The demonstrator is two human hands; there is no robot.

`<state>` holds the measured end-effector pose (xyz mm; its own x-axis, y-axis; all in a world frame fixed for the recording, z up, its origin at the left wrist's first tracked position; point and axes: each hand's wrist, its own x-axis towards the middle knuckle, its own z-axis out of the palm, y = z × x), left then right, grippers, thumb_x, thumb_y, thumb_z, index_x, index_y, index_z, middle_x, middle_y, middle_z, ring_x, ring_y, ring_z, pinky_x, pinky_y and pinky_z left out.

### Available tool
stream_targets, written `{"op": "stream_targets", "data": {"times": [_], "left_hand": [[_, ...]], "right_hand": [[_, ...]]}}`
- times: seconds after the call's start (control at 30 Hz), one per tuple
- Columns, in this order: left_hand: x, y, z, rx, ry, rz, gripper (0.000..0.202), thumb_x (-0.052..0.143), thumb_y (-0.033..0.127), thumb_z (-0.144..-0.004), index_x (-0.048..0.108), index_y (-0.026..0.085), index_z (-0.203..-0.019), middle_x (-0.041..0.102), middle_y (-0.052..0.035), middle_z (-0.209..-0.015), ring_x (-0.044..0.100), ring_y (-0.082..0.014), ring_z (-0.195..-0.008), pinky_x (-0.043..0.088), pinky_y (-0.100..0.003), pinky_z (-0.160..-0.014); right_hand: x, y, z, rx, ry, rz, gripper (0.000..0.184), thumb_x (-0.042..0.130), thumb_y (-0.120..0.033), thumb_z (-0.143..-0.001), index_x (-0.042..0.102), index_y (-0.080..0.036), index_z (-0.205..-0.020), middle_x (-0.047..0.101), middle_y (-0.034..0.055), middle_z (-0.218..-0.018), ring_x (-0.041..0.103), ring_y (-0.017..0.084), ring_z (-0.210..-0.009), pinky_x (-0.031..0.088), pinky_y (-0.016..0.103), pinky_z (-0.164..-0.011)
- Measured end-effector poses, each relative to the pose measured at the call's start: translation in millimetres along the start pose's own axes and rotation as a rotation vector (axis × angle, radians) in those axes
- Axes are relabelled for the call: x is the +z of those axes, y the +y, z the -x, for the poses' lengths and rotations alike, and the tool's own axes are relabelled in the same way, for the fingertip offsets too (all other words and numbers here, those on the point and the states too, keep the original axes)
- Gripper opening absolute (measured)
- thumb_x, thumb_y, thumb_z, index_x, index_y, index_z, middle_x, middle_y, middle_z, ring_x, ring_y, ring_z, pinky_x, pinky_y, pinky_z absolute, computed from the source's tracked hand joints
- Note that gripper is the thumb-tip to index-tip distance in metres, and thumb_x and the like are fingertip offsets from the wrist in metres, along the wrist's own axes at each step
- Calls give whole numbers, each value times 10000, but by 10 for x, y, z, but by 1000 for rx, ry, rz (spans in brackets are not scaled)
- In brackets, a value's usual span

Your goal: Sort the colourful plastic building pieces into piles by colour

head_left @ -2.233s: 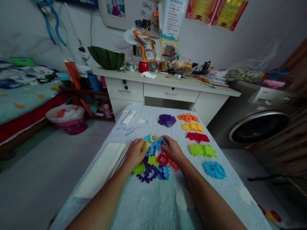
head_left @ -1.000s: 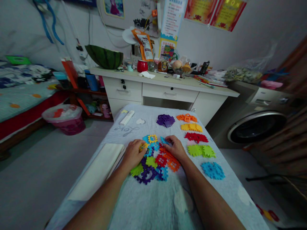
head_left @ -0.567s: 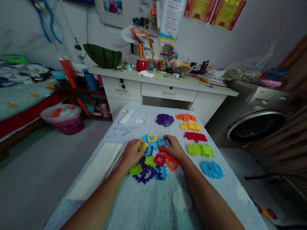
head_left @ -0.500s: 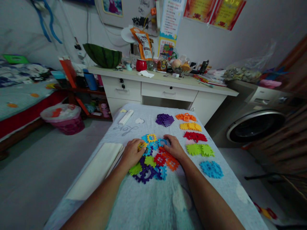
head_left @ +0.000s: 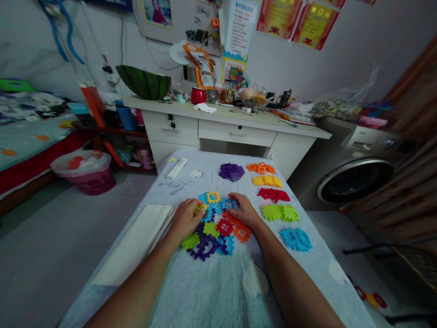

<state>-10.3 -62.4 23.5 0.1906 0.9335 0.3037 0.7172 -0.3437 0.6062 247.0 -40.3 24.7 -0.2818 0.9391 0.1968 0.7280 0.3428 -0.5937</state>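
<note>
A mixed pile of toothed plastic building pieces lies between my two hands, with a purple piece (head_left: 205, 247), a green piece (head_left: 211, 229), a red piece (head_left: 225, 227) and an orange piece (head_left: 242, 232) among them. My left hand (head_left: 188, 217) rests at the pile's left side, fingers curved and thumb apart, touching a yellow piece (head_left: 200, 208). On the opposite side my right hand (head_left: 244, 209) lies with thumb and fingers apart around a blue piece (head_left: 228, 204). Both hands look open against the pile; their fingertips are partly hidden.
Sorted by colour at the right are purple (head_left: 231, 171), orange (head_left: 261, 168), yellow (head_left: 267, 181), red (head_left: 274, 195), green (head_left: 280, 212) and blue (head_left: 296, 239) groups. A folded white cloth (head_left: 134, 243) and a white bar (head_left: 177, 169) lie left. Beyond stands a white desk (head_left: 235, 132).
The view has shifted slightly, moving the scene a little leftward. Both hands stay at the sides of the pile, and the pieces look unchanged.
</note>
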Motion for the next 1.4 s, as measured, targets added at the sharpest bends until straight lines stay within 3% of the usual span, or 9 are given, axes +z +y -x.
{"op": "stream_targets", "data": {"times": [0.23, 0.37, 0.5, 0.6, 0.77, 0.87, 1.13, 1.3, 1.4], "left_hand": [[38, -49, -2, 11, 7, 31, 242, 541, 332, -808, 648, 197, -977, 673, -78, -1039, 599, -252, -1008, 452, -407, -928], [40, -62, -14, 13, 6, 22, 243, 540, 338, -803, 649, 205, -974, 675, -72, -1030, 605, -246, -988, 461, -404, -915], [33, -59, -20, 21, 5, 12, 258, 532, 353, -807, 648, 197, -976, 673, -78, -1037, 603, -250, -996, 464, -402, -912], [38, -68, -19, 23, -1, 9, 268, 539, 357, -800, 646, 196, -986, 672, -74, -1037, 600, -252, -1005, 459, -401, -921], [65, -118, -22, 22, 4, 17, 294, 543, 370, -795, 646, 190, -1003, 671, -76, -1037, 602, -250, -1002, 456, -399, -930], [71, -133, -29, 25, -6, 19, 299, 527, 385, -804, 649, 191, -996, 672, -78, -1031, 605, -249, -1000, 462, -399, -925], [51, -114, -33, 22, -5, 22, 330, 533, 408, -782, 651, 186, -996, 676, -84, -1028, 608, -259, -1000, 465, -407, -928], [68, -146, -27, 20, 5, 13, 366, 533, 411, -784, 642, 179, -1045, 669, -88, -1049, 609, -260, -999, 468, -409, -927], [78, -158, -26, 9, 4, 19, 368, 539, 412, -783, 638, 182, -1052, 667, -86, -1057, 609, -259, -1009, 468, -408, -934]], "right_hand": [[-42, -36, -32, 31, 85, -124, 546, 701, -251, -738, 543, -176, -1254, 626, 97, -1182, 590, 221, -1058, 448, 391, -954], [-219, -238, 35, -6, 47, -87, 527, 708, -248, -744, 547, -179, -1241, 629, 102, -1180, 597, 217, -1052, 468, 386, -931], [-478, -364, 288, -98, -17, -2, 503, 685, -218, -759, 549, -179, -1242, 626, 110, -1190, 591, 223, -1077, 463, 397, -957], [-735, -249, 592, -66, -14, 65, 504, 656, -199, -768, 538, -178, -1258, 622, 114, -1211, 587, 230, -1106, 457, 407, -982], [-1235, 164, 1164, 101, 51, 221, 527, 633, -229, -758, 534, -198, -1275, 605, 120, -1271, 562, 269, -1183, 418, 463, -1038], [-1424, 319, 1438, 166, 39, 306, 529, 609, -236, -754, 545, -203, -1278, 617, 114, -1266, 567, 279, -1180, 424, 464, -1031], [-1362, 424, 1674, 206, -29, 423, 543, 595, -222, -754, 549, -202, -1295, 604, 111, -1300, 512, 285, -1243, 392, 484, -1052], [-1349, 228, 1458, 240, 51, 412, 491, 595, -276, -808, 554, -162, -1284, 585, 155, -1307, 509, 302, -1240, 374, 499, -1067], [-1253, -49, 1212, 147, 50, 348, 470, 601, -265, -820, 551, -182, -1280, 593, 136, -1292, 516, 280, -1233, 382, 477, -1064]]}}
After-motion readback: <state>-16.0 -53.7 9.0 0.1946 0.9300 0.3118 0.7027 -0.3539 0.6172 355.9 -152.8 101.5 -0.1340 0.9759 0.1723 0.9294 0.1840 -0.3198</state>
